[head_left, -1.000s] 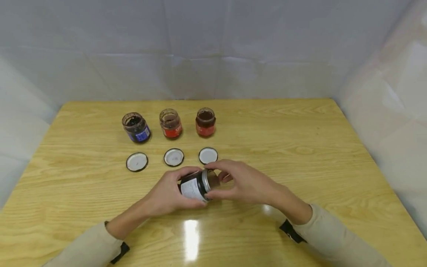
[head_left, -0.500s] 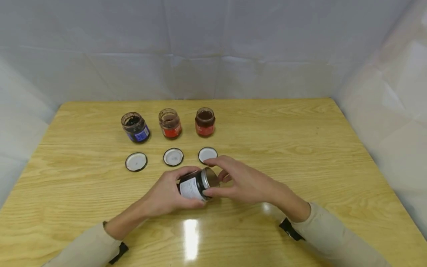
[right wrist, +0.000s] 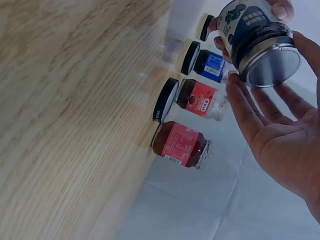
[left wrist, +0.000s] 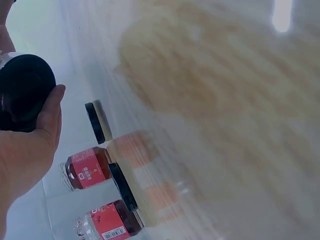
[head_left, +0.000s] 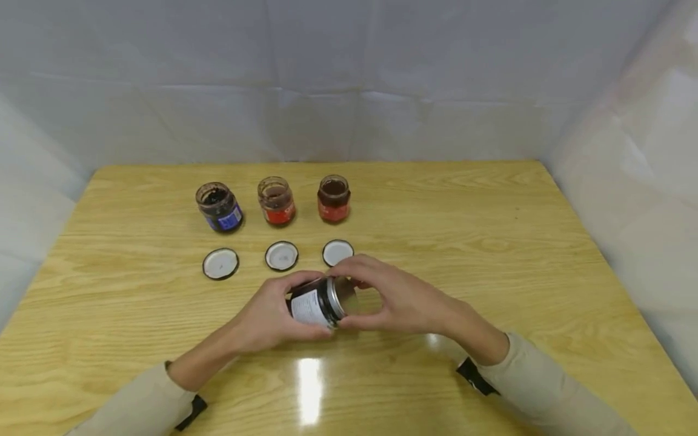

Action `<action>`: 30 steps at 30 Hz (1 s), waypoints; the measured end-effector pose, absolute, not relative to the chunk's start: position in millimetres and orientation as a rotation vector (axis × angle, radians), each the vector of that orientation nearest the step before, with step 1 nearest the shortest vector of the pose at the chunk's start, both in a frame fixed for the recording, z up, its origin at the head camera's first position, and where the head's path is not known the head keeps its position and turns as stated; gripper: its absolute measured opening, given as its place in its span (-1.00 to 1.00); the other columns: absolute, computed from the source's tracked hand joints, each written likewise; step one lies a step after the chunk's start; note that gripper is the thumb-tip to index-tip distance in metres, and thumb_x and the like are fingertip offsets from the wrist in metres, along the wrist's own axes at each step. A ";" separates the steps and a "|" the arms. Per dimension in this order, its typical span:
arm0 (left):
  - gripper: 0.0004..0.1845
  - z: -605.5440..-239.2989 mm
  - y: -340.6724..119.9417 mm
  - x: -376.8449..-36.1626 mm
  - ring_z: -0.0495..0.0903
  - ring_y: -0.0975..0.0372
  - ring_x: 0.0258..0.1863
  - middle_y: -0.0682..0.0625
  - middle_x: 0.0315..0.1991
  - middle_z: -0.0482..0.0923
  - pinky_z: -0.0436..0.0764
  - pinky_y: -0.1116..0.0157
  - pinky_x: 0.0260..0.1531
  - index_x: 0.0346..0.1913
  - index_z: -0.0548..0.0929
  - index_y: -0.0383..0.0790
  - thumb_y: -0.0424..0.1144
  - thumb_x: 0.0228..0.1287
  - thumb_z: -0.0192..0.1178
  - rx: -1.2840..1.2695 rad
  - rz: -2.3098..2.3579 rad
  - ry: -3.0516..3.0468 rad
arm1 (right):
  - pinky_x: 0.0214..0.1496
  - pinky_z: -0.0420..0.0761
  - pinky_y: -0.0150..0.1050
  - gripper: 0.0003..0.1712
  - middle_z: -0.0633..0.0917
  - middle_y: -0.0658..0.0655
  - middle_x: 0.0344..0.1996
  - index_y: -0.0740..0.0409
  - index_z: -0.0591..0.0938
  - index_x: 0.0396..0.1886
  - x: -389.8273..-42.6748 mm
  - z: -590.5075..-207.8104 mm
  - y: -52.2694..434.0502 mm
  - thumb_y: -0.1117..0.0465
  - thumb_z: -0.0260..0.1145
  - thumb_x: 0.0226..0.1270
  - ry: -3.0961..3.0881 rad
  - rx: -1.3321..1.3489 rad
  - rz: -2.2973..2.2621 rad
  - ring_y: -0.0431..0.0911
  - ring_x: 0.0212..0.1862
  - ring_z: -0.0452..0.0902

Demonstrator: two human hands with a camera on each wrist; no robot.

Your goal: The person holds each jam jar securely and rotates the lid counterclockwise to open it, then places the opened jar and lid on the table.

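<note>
The left hand (head_left: 269, 318) wraps its fingers round the body of a dark jar (head_left: 316, 303), held tipped on its side just above the table (head_left: 491, 242); the right hand (head_left: 400, 300) meets it from the other end, thumb and fingertips curled onto the rim of the silver lid (head_left: 345, 297), which faces right; the jar lies between the two hands, near the table's front middle. Just beyond the hands three loose lids lie white side up in a row: left lid (head_left: 220, 264), middle lid (head_left: 281, 255), right lid (head_left: 337, 252), the last just beside the right hand's fingers. Farther back stand three open jars: a blue-labelled jar (head_left: 220, 208), a red-labelled jar (head_left: 277, 201) and a second red jar (head_left: 334, 198), well apart from the hands.
</note>
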State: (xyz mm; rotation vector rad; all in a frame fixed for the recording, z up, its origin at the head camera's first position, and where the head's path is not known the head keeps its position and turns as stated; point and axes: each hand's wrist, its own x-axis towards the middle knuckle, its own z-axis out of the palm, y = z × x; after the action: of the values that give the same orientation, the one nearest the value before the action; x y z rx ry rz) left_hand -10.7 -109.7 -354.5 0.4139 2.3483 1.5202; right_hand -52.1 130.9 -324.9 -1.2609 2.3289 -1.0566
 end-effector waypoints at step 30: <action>-0.19 -350.6 -109.5 -8.5 0.57 0.16 -0.28 0.03 -0.15 0.58 0.63 0.23 -0.38 0.17 0.51 -0.05 -0.03 -0.27 0.59 0.439 1.485 2.381 | -0.04 0.57 -0.32 -0.12 0.45 -0.07 0.17 -0.03 0.32 0.38 -42.6 -320.7 130.8 -0.23 0.38 0.12 2.280 -0.943 -1.080 -0.27 -0.08 0.54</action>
State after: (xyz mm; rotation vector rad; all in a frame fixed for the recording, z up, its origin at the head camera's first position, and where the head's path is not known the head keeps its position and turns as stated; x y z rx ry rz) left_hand -8.5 -109.5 -350.6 0.4392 2.3812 1.4852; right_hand -42.6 130.8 -320.7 -0.9435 2.2804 -1.0805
